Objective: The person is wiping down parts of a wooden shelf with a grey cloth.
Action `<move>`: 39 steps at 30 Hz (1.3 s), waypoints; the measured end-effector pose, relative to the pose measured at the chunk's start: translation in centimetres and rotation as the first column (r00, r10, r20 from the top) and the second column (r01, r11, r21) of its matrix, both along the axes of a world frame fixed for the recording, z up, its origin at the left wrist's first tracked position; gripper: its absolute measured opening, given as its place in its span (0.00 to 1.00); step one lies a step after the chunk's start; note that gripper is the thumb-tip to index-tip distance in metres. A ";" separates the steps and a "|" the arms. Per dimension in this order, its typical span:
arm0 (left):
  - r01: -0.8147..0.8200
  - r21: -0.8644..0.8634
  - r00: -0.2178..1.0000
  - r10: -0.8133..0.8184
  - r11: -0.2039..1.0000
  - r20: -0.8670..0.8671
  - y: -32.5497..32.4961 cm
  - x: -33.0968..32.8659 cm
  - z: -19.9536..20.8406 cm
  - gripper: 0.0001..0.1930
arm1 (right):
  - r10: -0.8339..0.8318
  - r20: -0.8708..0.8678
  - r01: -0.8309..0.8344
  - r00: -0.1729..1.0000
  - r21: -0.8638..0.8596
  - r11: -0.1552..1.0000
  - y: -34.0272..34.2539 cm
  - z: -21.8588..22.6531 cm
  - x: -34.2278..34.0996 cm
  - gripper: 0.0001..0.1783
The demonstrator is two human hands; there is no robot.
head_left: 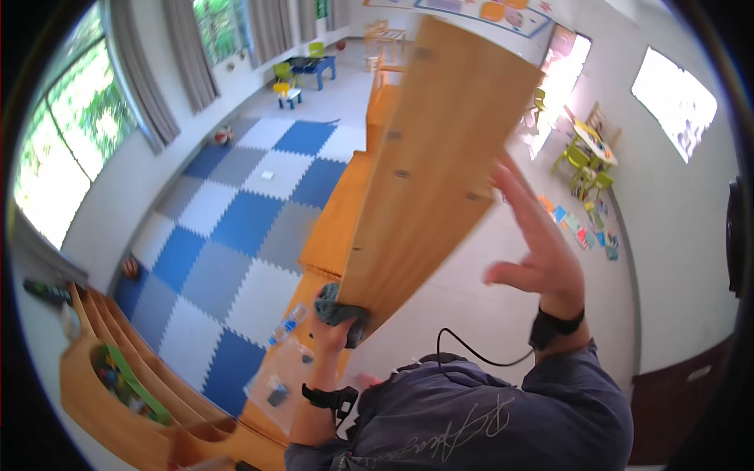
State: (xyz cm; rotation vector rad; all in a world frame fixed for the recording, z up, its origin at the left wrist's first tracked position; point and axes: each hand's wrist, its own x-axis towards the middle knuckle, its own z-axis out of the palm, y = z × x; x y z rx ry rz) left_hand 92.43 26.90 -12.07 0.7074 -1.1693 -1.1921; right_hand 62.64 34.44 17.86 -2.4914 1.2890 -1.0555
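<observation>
Ideally, w/ L grip closed on the gray cloth at the near end of the wooden board, mid-scene, & R grip open by its right edge, brace board R-handed & press flat.

Board centre, cloth and left hand at its near end, right hand beside its right edge, mat left, shelf near left, table far left
</observation>
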 end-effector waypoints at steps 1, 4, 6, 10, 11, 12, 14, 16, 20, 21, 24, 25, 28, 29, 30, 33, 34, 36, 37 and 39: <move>0.037 -0.029 0.999 -0.036 0.999 0.028 -0.4 -0.4 0.7 0.34 | 0.031 0.058 -0.026 0.998 -0.079 0.997 -0.6 0.4 0.0 0.56; -0.076 -0.029 0.997 0.077 0.997 0.027 -2.0 -1.1 1.6 0.30 | 0.037 0.152 -0.035 0.988 -0.016 0.999 -0.3 -0.8 -4.2 0.50; -0.084 -0.026 0.996 0.085 0.996 0.040 -3.1 -0.8 1.7 0.30 | -0.003 0.173 0.007 0.985 -0.022 1.000 0.6 -2.7 -8.1 0.48; -0.124 0.110 0.991 0.118 0.986 0.059 -4.4 -2.3 5.5 0.23 | -0.219 0.313 0.140 0.924 0.257 0.956 3.7 -7.6 -16.9 0.40; -0.136 0.191 0.989 0.122 0.972 0.083 -4.8 -2.0 6.9 0.21 | -0.326 0.308 0.211 0.894 0.353 0.911 4.6 -8.9 -18.8 0.37; -0.191 0.127 0.981 0.187 0.973 0.043 -6.2 -1.2 5.9 0.17 | -0.373 0.316 0.278 0.872 0.308 0.910 5.6 -10.6 -20.8 0.35; -0.287 0.053 0.958 0.285 0.957 0.035 -8.5 -1.5 5.9 0.14 | -0.511 0.379 0.396 0.772 0.341 0.852 7.3 -14.0 -25.2 0.29; -0.388 -0.025 0.921 0.389 0.921 0.016 -10.5 0.1 5.6 0.13 | -0.647 0.482 0.426 0.591 0.494 0.757 9.1 -17.6 -29.4 0.24; -0.227 -0.110 0.961 0.241 0.968 0.132 -10.3 0.4 6.7 0.18 | -0.783 0.463 0.442 0.415 0.650 0.618 9.6 -23.2 -35.5 0.16; -0.282 -0.151 0.946 0.301 0.948 0.121 -10.0 -0.7 7.9 0.19 | -0.770 0.475 0.426 0.427 0.645 0.634 9.0 -24.5 -36.5 0.16; -0.444 -0.174 0.886 0.459 0.879 0.058 -11.0 -0.1 6.8 0.19 | -0.770 0.464 0.347 0.438 0.702 0.621 4.5 -27.9 -37.1 0.13; -0.463 -0.170 0.881 0.473 0.870 0.019 -10.9 0.9 6.3 0.21 | -0.754 0.478 0.328 0.451 0.696 0.638 2.1 -28.4 -36.2 0.13; -0.453 -0.131 0.887 0.461 0.882 0.036 -10.1 4.3 4.4 0.27 | -0.564 0.421 0.255 0.711 0.593 0.764 -5.9 -27.5 -31.2 0.13; -0.452 -0.098 0.888 0.458 0.887 0.046 -10.2 4.3 3.9 0.29 | -0.491 0.387 0.257 0.781 0.516 0.817 -8.7 -26.6 -29.2 0.14; -0.492 -0.098 0.866 0.498 0.865 0.052 -10.0 4.4 2.9 0.28 | -0.378 0.369 0.251 0.849 0.349 0.903 -12.0 -25.8 -27.8 0.13; -0.566 -0.072 0.819 0.570 0.821 0.065 -10.9 5.9 1.5 0.28 | -0.191 0.369 0.198 0.910 0.019 0.980 -22.9 -22.4 -21.5 0.09; -0.586 -0.050 0.805 0.589 0.808 0.073 -11.0 6.5 1.1 0.28 | -0.138 0.360 0.175 0.923 -0.072 0.982 -26.4 -20.4 -19.2 0.09; -0.620 -0.004 0.780 0.617 0.784 0.104 -11.1 7.8 0.7 0.27 | -0.009 0.319 0.085 0.948 -0.226 0.970 -33.3 -16.0 -14.8 0.11; -0.656 0.024 0.751 0.649 0.755 0.122 -10.2 8.5 0.6 0.27 | 0.029 0.296 0.061 0.955 -0.289 0.955 -36.8 -14.5 -12.1 0.15; -0.654 0.078 0.753 0.637 0.753 0.168 -12.4 8.3 0.7 0.27 | 0.118 0.210 -0.024 0.971 -0.405 0.914 -44.3 -11.7 -9.8 0.19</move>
